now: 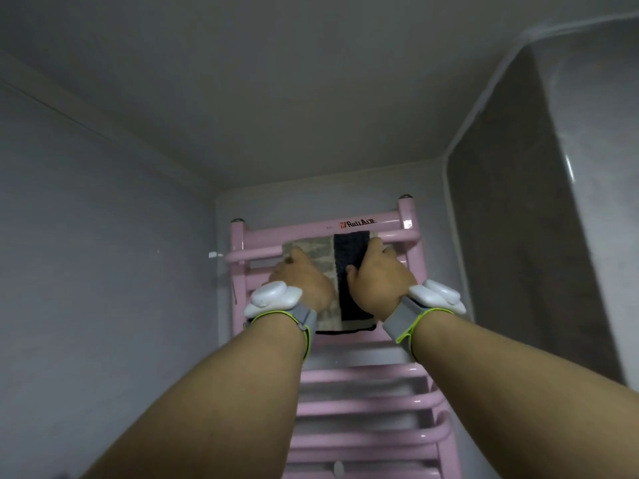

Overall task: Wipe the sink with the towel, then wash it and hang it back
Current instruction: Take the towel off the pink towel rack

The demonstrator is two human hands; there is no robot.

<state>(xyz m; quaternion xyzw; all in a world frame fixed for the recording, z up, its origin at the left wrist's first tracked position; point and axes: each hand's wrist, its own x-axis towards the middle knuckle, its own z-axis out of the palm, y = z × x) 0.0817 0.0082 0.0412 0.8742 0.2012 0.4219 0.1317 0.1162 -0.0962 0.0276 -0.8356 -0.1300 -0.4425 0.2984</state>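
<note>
A small towel (340,271), beige on the left with a dark navy band on the right, hangs over an upper bar of a pink towel rail (363,378) on the wall ahead. Both my arms reach up to it. My left hand (304,281) grips the beige side near the bar. My right hand (378,274) holds the navy side, fingers over its right edge and thumb on its front. The towel's lower edge shows between my wrists. The sink is out of view.
The rail's rungs run down between my forearms. Grey walls close in on the left and behind the rail. A glossy grey boxed-in wall section (518,219) juts out on the right. The ceiling fills the upper frame.
</note>
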